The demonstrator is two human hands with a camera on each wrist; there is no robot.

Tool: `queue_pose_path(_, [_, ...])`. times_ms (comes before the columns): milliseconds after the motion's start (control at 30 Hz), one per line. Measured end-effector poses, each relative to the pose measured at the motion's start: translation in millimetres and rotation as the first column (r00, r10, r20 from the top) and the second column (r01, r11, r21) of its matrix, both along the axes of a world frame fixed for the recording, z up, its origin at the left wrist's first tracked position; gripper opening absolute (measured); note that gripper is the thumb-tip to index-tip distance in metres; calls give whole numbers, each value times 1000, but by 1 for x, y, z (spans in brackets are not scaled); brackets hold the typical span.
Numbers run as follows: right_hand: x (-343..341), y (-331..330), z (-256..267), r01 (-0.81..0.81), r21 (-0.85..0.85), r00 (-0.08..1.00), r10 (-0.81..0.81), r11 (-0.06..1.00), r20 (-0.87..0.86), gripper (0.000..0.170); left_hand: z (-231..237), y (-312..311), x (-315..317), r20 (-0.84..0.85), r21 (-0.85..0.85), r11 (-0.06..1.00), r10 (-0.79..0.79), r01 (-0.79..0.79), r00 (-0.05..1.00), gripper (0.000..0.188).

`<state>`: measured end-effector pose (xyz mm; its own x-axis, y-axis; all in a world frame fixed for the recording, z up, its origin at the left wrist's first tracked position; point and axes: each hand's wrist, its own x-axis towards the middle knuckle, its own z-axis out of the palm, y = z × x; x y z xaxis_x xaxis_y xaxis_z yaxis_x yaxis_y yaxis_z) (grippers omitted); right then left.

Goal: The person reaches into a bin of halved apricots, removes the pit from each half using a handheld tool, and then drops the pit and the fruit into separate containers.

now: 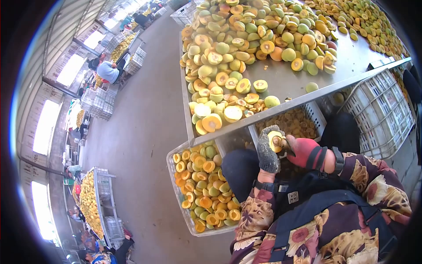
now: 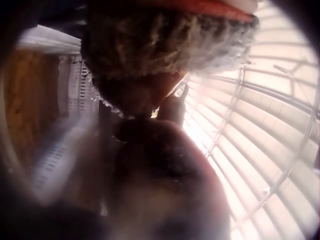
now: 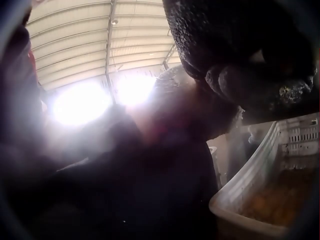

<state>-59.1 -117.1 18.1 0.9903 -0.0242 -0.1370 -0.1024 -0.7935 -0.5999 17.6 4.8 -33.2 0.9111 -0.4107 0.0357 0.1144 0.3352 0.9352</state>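
In the head view my left hand (image 1: 266,154), in a grey knitted glove, holds a peach half (image 1: 276,140) with its cut face up. My right hand (image 1: 305,152), in a red glove with dark bands, has its fingers curled right at the fruit's edge. A thin curved tool tip (image 2: 184,92) shows beside a fingertip in the left wrist view; most of that tool is hidden, and I cannot tell its kind. Both hands are above the lap, below the table edge. The right wrist view is dark, with the glove (image 3: 200,40) covering the fruit.
A metal table (image 1: 285,77) bears a large heap of cut peaches (image 1: 246,26). Beside the left knee stands a crate (image 1: 175,202) of pitted halves. Under the table edge is a crate (image 1: 317,115) of brown scraps. An upright white crate (image 1: 378,114) stands at right. People work at far tables.
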Motion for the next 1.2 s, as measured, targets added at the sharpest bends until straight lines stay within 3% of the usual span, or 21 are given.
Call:
queue_pose_path(167, [-3, 7, -4, -14, 12, 1000, 14, 1000, -22, 34, -11, -1, 1, -128, -74, 996, 29, -39, 991, 33])
queue_pose_path(267, [-6, 7, -19, 4, 338, 998, 19, 941, -67, 31, -10, 3, 1, -201, -126, 992, -7, -19, 980, 38])
queue_pose_path(367, [-8, 10, -14, 63, 603, 990, 26, 795, -138, 27, -2, 4, -1, -314, -179, 984, -49, -9, 948, 47])
queue_pose_path(433, [-6, 4, 11, 276, 710, 898, 90, 648, -431, 25, 1, 4, 0, -325, -147, 989, -53, 5, 944, 51])
queue_pose_path(467, [-5, 1, 19, 390, 726, 819, 146, 567, -554, 24, 1, 6, 2, -282, -92, 995, -56, 31, 958, 51])
queue_pose_path(567, [-4, 0, 6, 323, 697, 849, 130, 641, -513, 19, -2, 8, 5, -151, 55, 996, -64, 74, 986, 50])
queue_pose_path(667, [-6, -8, 18, 440, 715, 752, 213, 543, -624, 15, -18, 8, 8, -21, 149, 988, -47, 49, 999, 52])
queue_pose_path(833, [-8, -17, 4, 554, 816, 691, 454, 166, -562, 16, -13, 2, 5, 163, 188, 978, 61, -92, 985, 50])
queue_pose_path(867, [-8, -19, 3, 574, 815, 678, 509, 85, -530, 16, -8, 1, 4, 205, 208, 974, 44, -88, 978, 48])
queue_pose_path(933, [-8, -22, -1, 575, 816, 671, 538, 58, -510, 16, -2, 3, 3, 284, 246, 966, 10, -83, 959, 46])
queue_pose_path(1033, [-9, -25, -6, 574, 817, 665, 558, 44, -497, 16, -38, 15, 20, 510, 517, 856, -293, -16, 809, 42])
queue_pose_path(1067, [-10, -26, -8, 575, 817, 662, 561, 45, -497, 17, -42, 17, 16, 524, 542, 840, -340, 2, 781, 42])
queue_pose_path(1167, [-11, -27, -33, 717, 649, 573, 745, -255, -341, 19, -43, 16, 10, 437, 482, 872, -323, 85, 840, 43])
queue_pose_path(1200, [-10, -25, -34, 721, 638, 582, 736, -270, -346, 20, -40, 15, 6, 371, 424, 899, -280, 107, 885, 43])
